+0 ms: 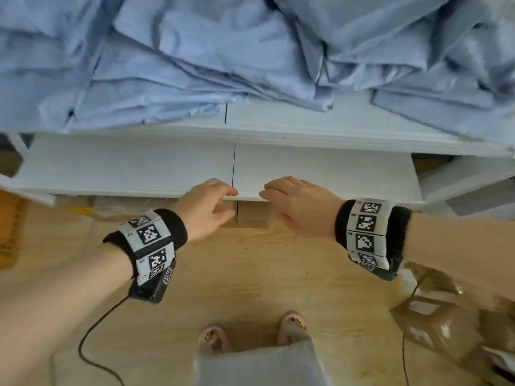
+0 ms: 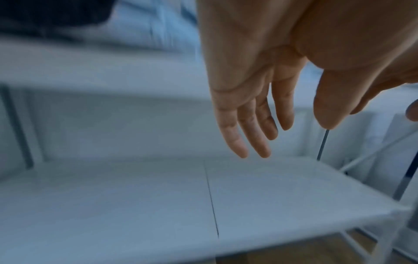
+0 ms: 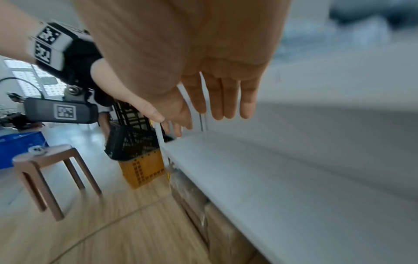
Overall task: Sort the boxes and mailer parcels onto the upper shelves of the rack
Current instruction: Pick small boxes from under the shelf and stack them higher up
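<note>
A person in patterned slippers [image 1: 211,336] stands on a wooden floor [image 1: 250,274], a tape-wrapped brown parcel [image 1: 446,324] lying on the floor at the right of the feet. Both arms reach forward to a white rack [image 1: 320,174], each wrist wearing a black band with printed marker tiles. The left hand [image 1: 207,207] and the right hand [image 1: 295,203] hover side by side at the front edge of a white shelf [image 1: 125,168], near the dark seam at its middle; the fingers [image 2: 260,128] of the left hand are straight and loosely spread, those [image 3: 226,96] of the right hand are straight too, and neither hand holds anything. Below this shelf, brown cardboard boxes [image 3: 214,223] sit on a lower level, some under clear wrap. Above and behind it, crumpled blue fabric [image 1: 223,51] lies heaped on the upper shelf. Off to the person's left, in the right wrist view, stand a small wooden stool [image 3: 45,171] and stacked black and yellow crates [image 3: 140,160].
</note>
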{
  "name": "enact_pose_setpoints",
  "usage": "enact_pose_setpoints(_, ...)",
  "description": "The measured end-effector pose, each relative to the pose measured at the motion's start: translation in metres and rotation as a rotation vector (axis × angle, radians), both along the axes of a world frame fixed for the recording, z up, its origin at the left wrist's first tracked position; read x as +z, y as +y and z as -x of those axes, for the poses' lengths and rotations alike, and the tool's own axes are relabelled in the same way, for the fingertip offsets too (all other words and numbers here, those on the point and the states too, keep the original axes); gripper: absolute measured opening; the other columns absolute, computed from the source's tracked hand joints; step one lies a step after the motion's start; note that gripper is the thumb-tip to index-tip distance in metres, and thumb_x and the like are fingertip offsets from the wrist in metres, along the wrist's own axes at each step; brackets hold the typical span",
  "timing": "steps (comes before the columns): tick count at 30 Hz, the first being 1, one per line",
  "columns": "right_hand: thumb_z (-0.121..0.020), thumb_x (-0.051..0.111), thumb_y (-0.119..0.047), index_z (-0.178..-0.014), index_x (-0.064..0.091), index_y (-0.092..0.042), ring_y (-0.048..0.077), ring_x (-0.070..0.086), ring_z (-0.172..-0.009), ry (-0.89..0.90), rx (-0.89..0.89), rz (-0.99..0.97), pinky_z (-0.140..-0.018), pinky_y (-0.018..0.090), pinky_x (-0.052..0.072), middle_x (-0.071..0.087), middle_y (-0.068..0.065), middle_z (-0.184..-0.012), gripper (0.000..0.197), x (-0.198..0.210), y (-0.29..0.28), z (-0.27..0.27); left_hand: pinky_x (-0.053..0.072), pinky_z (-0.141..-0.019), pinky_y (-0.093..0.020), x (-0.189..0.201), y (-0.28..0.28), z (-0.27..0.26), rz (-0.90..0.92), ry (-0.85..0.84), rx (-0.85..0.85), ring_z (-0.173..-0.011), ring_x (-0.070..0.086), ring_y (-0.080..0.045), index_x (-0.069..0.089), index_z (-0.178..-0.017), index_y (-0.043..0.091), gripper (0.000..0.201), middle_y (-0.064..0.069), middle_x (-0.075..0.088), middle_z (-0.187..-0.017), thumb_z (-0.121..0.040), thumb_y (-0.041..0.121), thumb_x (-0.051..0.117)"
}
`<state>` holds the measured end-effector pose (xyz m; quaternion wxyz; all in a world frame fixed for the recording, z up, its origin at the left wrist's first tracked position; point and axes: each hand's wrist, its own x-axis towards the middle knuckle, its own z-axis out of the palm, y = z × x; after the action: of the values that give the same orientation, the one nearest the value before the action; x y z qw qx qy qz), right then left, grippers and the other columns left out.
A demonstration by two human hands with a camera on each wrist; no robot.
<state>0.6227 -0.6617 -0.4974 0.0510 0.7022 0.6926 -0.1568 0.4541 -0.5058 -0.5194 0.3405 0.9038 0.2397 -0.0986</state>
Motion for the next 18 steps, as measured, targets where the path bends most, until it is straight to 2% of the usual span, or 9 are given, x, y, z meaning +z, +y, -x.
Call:
enact_pose_setpoints(4,-0.095,0.050,-0.016,-0.146,0.038,-0.015,0.024,0.038,-0.135,-0.038,-0.015,-0.155,-0.109,0.036,0.033,0.039,0.005,-0.148,0.052,0.149,0.002,0.010,0.043,-0.086,-0.024,0.149,0.017,0.011,-0.118,-0.123,-0.040,-0.101,0.055,-0.005,0.052,-0.130,0.026,0.039,0.011,0.048,-0.121,-0.091,0.028,0.060)
enact_pose_setpoints(10,-0.089,0.059,-0.010,-0.136,0.051,-0.007,0.031,0.048,-0.128,-0.169,-0.016,-0.428,-0.103,0.040,0.041,0.049,0.012,-0.141,0.048,0.315,0.002,0.021,0.044,-0.087,-0.024,0.313,0.037,0.014,-0.289,-0.290,-0.111,-0.097,0.057,-0.005,0.057,-0.123,0.024,0.033,0.015,0.048,-0.110,-0.090,0.023,0.061)
enact_pose_setpoints(14,-0.086,0.061,-0.010,-0.134,0.054,-0.006,0.032,0.050,-0.126,-0.280,-0.063,-0.592,-0.102,0.044,0.043,0.050,0.012,-0.139,0.048,0.398,-0.001,0.019,0.038,-0.082,-0.015,0.398,0.044,0.008,-0.440,-0.444,-0.165,-0.095,0.057,-0.005,0.057,-0.124,0.020,0.035,0.010,0.051,-0.119,-0.090,0.019,0.061)
enact_pose_setpoints(18,-0.090,0.058,-0.018,-0.137,0.048,-0.012,0.030,0.047,-0.124,-0.364,-0.162,-0.685,-0.102,0.043,0.040,0.044,0.007,-0.143,0.049,0.457,-0.010,0.004,0.037,-0.081,-0.015,0.455,0.044,-0.005,-0.536,-0.547,-0.197,-0.098,0.055,-0.003,0.056,-0.125,0.022,0.035,0.010,0.051,-0.121,-0.090,0.022,0.060)
